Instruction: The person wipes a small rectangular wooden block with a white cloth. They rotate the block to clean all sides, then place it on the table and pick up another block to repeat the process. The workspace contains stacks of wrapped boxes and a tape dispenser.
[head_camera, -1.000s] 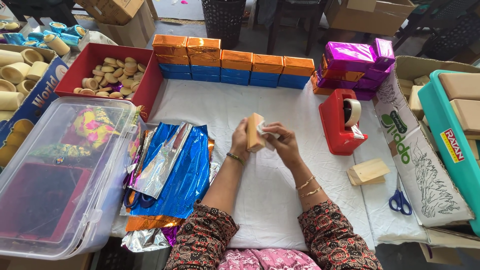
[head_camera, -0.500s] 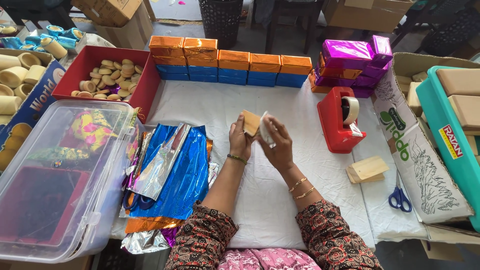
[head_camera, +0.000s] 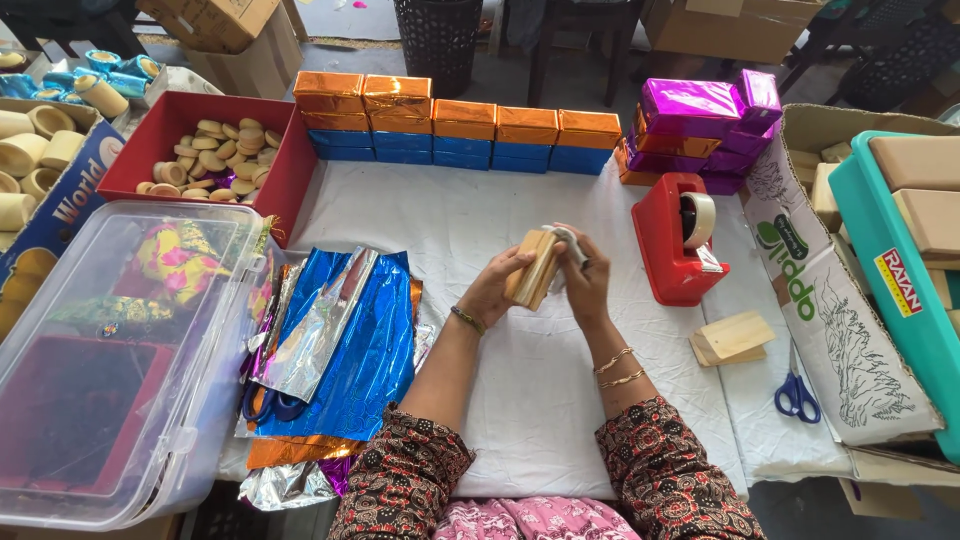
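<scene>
Above the middle of the white table cloth (head_camera: 520, 400), my left hand (head_camera: 497, 287) and my right hand (head_camera: 585, 275) together hold a small stack of flat wooden blocks (head_camera: 535, 268), tilted on edge. The right hand's fingers also pinch a strip of clear tape (head_camera: 566, 236) at the stack's top. Blue and silver foil sheets (head_camera: 340, 350) lie to the left of my left forearm. A red tape dispenser (head_camera: 682, 240) stands just right of my right hand.
Orange and blue wrapped boxes (head_camera: 455, 130) line the back edge, purple ones (head_camera: 700, 115) at back right. A red bin of round wooden pieces (head_camera: 205, 155), a clear plastic tub (head_camera: 110, 360), loose wooden blocks (head_camera: 732, 336) and blue scissors (head_camera: 797, 392) surround me.
Both hands have shifted a little with the block stack, turning it from upright to more tilted, and the right hand now wraps its far end.
</scene>
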